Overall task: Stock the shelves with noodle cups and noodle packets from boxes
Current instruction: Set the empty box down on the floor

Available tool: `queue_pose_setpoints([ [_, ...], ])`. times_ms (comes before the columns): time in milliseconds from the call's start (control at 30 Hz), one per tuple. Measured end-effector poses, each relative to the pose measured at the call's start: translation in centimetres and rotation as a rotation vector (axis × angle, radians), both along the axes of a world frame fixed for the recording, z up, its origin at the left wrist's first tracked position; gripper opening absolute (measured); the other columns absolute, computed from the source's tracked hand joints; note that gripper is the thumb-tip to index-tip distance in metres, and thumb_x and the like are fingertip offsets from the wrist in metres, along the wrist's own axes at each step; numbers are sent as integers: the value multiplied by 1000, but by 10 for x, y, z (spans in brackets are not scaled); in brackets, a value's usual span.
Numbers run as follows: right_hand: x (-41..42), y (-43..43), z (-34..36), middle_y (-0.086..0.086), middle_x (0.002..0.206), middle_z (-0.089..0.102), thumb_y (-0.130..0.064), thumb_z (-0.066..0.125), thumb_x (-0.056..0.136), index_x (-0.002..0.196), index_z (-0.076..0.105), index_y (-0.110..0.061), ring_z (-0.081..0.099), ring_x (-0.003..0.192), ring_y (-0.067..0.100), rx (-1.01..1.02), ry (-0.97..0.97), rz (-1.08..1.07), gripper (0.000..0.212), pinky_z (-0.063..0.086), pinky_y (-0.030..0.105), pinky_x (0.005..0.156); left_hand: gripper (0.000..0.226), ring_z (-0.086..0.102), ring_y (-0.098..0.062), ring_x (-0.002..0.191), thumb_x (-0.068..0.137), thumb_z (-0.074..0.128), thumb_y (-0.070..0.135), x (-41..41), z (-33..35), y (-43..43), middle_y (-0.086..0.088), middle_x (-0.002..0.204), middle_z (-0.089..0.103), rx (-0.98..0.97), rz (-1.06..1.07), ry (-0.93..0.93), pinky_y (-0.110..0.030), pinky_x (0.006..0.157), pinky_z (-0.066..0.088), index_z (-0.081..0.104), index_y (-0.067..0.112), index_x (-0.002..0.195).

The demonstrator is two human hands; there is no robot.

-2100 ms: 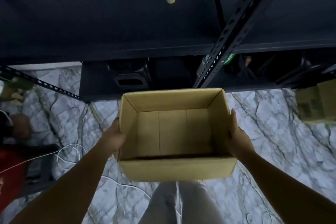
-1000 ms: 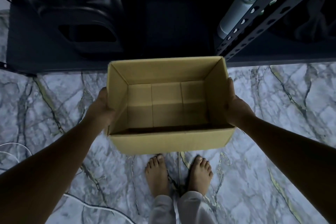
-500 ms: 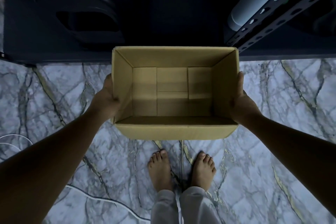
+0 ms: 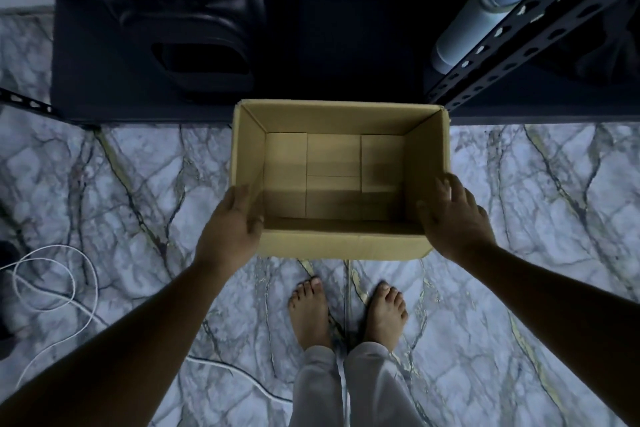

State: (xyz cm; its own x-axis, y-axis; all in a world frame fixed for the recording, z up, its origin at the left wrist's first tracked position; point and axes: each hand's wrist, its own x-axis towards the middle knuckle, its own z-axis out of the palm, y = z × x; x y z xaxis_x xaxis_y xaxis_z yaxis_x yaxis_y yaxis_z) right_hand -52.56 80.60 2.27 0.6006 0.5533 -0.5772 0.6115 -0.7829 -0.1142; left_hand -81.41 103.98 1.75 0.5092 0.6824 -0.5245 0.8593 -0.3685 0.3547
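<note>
Centrally in the frame, an open cardboard box [image 4: 346, 246] sits on the marble floor [image 4: 138, 184] before a dark shelf [image 4: 346, 45]. The left hand [image 4: 230, 222] and right hand [image 4: 453, 215] flank its near corners, fingers relaxed and spread, gripping nothing.

Head view, sole, wide-angle. Worn at head height and aimed almost straight down at the marble floor [image 4: 138, 184] and the wearer's bare feet [image 4: 310, 308]. Faces the rack's bottom shelf [image 4: 346, 55] along the frame's top edge. The cardboard box [image 4: 339, 118] sits centred and near. The shelf interior is dim, possibly underexposed.
</note>
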Motion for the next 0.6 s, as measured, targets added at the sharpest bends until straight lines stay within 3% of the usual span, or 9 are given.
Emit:
queue_pose_setpoints([
  [167, -41, -24, 52, 8, 167, 23, -58, 26, 104, 160, 22, -19, 22, 153, 30, -103, 73, 54, 69, 29, 53, 120, 71, 42, -37, 143, 99, 42, 47, -12, 49, -45, -20, 158, 41, -89, -161, 152, -49, 111, 44, 35, 10, 159],
  [367, -100, -45, 157, 0, 171, 11, -54, 26, 107, 164, 12, -23, 7, 158, 22, -132, 182, 39, 66, 13, 51, 126, 67, 15, -26, 157, 107, 38, 49, -10, 149, -99, -4, 170, 18, -128, -430, 269, -54, 123, 23, 17, 24, 164],
  [500, -126, -64, 231, 1, 170, 18, -51, 27, 107, 163, 18, -19, 12, 157, 22, -81, 200, 7, 65, 14, 51, 126, 65, 22, -27, 154, 106, 40, 49, -10, 219, -117, -4, 167, 27, -130, -424, 192, -55, 121, 26, 24, 22, 163],
  [600, -141, -80, 288, 1, 167, 27, -50, 29, 108, 161, 26, -18, 20, 155, 22, -28, 203, 19, 62, 19, 47, 125, 63, 35, -25, 147, 104, 43, 47, -14, 274, -121, -5, 159, 41, -127, -422, 93, -49, 117, 33, 34, 17, 159],
])
